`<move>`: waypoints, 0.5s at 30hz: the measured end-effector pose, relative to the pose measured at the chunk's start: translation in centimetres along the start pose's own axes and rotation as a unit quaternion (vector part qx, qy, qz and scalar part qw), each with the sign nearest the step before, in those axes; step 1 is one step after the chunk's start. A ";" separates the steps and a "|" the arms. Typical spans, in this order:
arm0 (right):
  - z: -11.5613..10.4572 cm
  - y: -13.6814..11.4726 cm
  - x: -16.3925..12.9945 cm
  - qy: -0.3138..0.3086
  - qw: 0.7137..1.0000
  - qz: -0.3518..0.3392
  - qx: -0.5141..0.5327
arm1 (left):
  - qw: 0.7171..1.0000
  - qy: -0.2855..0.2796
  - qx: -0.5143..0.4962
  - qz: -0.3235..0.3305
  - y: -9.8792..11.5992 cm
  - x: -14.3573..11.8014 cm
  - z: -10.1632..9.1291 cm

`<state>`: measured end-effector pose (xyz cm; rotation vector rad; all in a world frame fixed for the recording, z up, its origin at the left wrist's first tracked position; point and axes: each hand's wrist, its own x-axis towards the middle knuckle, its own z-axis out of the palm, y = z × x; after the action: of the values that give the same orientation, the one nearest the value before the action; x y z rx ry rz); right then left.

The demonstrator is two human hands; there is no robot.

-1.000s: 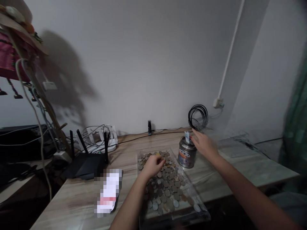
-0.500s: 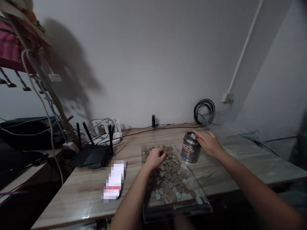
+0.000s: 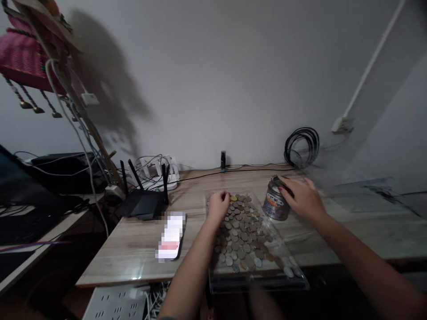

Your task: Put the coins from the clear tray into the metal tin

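Note:
A clear plastic tray (image 3: 302,276) full of loose coins (image 3: 245,235) lies on the table, its near end reaching past the table's edge. Over the tray's far left part, my left hand (image 3: 219,208) is closed, thumb and fingertips pressed together among the coins; whatever they pinch is too small to make out. Right of the tray stands a metal tin can (image 3: 276,205) with a printed label. My right hand (image 3: 305,198) grips the can's top from the right, thumb in front and fingers across it. The hand partly covers a dark piece at the rim.
A phone (image 3: 171,233) lies left of the tray. Behind it are a black router (image 3: 143,204) and a white device (image 3: 163,171) tangled in cables. A small dark bottle (image 3: 223,161) and a coiled black cable (image 3: 302,146) are by the wall. A clear plastic sheet (image 3: 363,191) is at right.
The view has shifted, moving the scene slightly. My left hand has moved toward the tray's far edge. My right hand has closed more around the can's top.

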<state>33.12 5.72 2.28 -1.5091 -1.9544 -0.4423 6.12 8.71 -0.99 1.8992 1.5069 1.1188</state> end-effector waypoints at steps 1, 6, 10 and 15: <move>0.4 -1.1 -0.3 -0.012 1.000 -0.012 0.023 | 1.000 0.006 0.005 -0.012 -0.1 0.1 0.0; 5.3 -7.1 -2.0 -0.263 0.949 -0.077 0.155 | 0.998 -0.019 0.049 -0.043 -0.5 0.3 0.3; 8.9 -10.1 -2.0 -0.404 0.905 -0.055 0.125 | 0.997 -0.033 0.050 -0.057 -0.8 0.6 0.4; 10.3 -12.3 -0.7 -0.386 0.904 -0.126 0.133 | 0.998 -0.026 0.017 -0.056 -0.9 0.8 0.6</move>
<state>18.77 7.86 -4.53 -1.3603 -2.6910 0.3927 6.18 9.81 -1.77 1.8274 1.5930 0.9921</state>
